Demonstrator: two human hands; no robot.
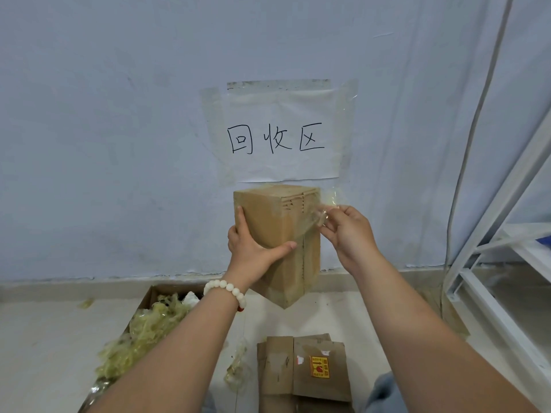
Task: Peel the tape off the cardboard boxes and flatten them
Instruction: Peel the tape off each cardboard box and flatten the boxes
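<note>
head view – l hand [253,248] grips box [275,222], r hand [347,231] pinches tape [323,214]

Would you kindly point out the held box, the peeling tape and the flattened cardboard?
box [265,214]: head view, bare front face.
tape [313,223]: head view, clear strip stretched off the box.
flattened cardboard [322,387]: head view, top sheet below the label.

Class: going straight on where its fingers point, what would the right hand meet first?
Probably the cardboard box, near its upper right edge, just past the tape the right hand pinches; depth unclear.
</note>
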